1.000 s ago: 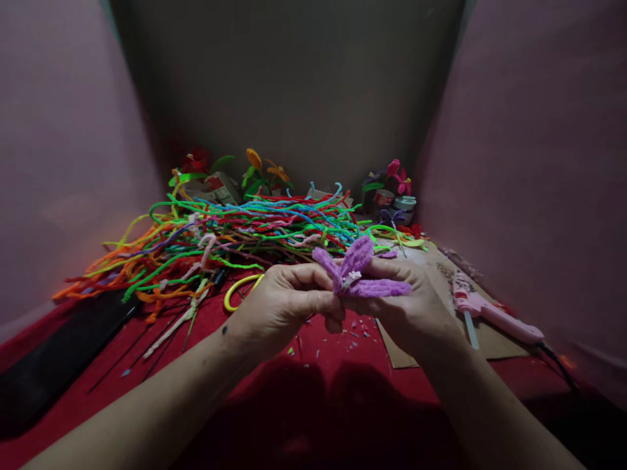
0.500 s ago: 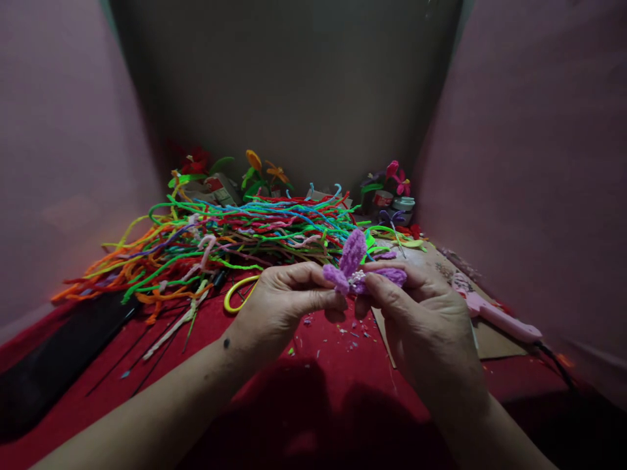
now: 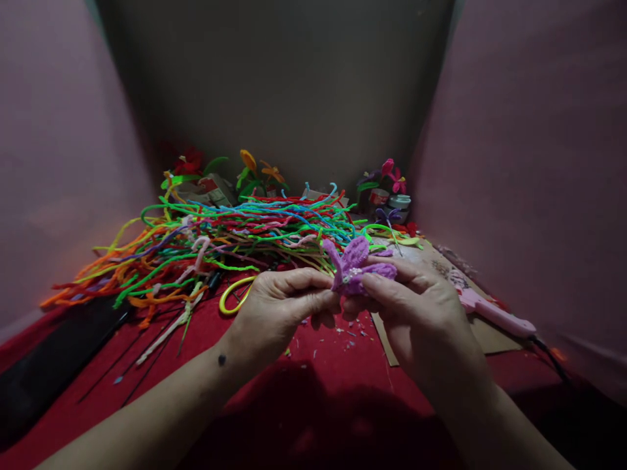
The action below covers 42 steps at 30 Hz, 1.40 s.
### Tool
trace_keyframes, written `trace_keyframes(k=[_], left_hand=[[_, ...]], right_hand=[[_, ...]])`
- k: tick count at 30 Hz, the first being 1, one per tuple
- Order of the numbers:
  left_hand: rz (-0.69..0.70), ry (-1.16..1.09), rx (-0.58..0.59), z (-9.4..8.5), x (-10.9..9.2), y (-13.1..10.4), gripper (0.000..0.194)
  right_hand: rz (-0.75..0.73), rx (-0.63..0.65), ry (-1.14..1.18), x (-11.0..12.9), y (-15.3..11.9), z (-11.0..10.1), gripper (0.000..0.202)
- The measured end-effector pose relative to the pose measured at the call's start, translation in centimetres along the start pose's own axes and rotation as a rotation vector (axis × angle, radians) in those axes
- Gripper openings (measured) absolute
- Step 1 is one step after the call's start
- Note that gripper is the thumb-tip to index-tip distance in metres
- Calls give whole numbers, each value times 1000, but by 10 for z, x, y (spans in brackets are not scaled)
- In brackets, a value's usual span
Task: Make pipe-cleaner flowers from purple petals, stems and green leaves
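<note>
A purple fuzzy flower (image 3: 355, 254) with a small whitish centre is held between both hands, above the red cloth. My left hand (image 3: 279, 303) pinches its left side at the base of a petal. On the right, my right hand (image 3: 424, 307) grips the flower with thumb and fingers near the centre and the right petal. The flower's underside is hidden by the fingers.
Behind lies a big heap of coloured pipe cleaners (image 3: 255, 225). A yellow-handled tool (image 3: 225, 303) is left of my left hand. A pink glue gun (image 3: 497, 314) rests on cardboard (image 3: 494, 343) at right. A black object (image 3: 59, 352) is at left; finished flowers (image 3: 272, 171) stand behind.
The left petal has swung from pointing leftward to standing upright beside the upper petal. Both hands still hold the flower, and the whole view has shifted slightly.
</note>
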<state>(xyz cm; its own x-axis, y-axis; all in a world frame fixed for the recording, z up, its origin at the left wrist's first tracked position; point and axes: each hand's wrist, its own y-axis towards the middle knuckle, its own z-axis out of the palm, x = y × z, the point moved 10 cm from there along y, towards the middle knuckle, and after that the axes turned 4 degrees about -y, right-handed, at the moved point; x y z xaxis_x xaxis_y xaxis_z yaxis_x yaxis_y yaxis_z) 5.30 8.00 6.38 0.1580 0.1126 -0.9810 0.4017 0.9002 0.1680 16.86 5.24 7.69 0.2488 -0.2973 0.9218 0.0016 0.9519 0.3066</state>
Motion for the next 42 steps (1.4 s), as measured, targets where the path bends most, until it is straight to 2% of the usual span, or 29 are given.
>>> trace_keyframes(k=[3,9,16,21,25,26,28,30,32,34,36,37,39,42], left_hand=[[17,-29,12,2,1,1,6],[-1,-5,35,5,6,-1,7],[-58,-15,83,8,12,0,3],[-96,-15,146,12,17,-1,6],[-62,-60,158,13,10,-1,7],[-44,-75,144,11,7,0,9],[-1,-111,105,5,0,2,12],[39,-156,63,-2,-6,4,12],[52,-202,17,-10,-7,7,9],[40,-234,-29,-19,-5,9,6],[17,-238,-62,-24,0,11,4],[9,-235,-73,-25,2,12,3],[-5,-230,-90,-26,5,14,4],[-22,-244,-95,-25,8,15,6]], right_hand=[[21,-45,50,-5,-1,-5,18],[14,-109,-30,-9,0,-11,9],[21,-162,8,-9,1,-9,14],[60,-132,25,-12,0,-8,19],[76,-1,19,-7,-1,-3,19],[72,9,8,-4,0,-7,20],[45,-52,-45,6,8,-26,22],[-9,-171,-172,19,22,-55,18],[-72,-257,-412,31,43,-83,14],[-9,-181,-775,24,70,-98,10],[182,-10,-1210,-5,94,-111,15],[229,89,-1448,-18,103,-115,18],[233,115,-1575,-32,117,-124,21],[209,128,-1648,-48,130,-128,29]])
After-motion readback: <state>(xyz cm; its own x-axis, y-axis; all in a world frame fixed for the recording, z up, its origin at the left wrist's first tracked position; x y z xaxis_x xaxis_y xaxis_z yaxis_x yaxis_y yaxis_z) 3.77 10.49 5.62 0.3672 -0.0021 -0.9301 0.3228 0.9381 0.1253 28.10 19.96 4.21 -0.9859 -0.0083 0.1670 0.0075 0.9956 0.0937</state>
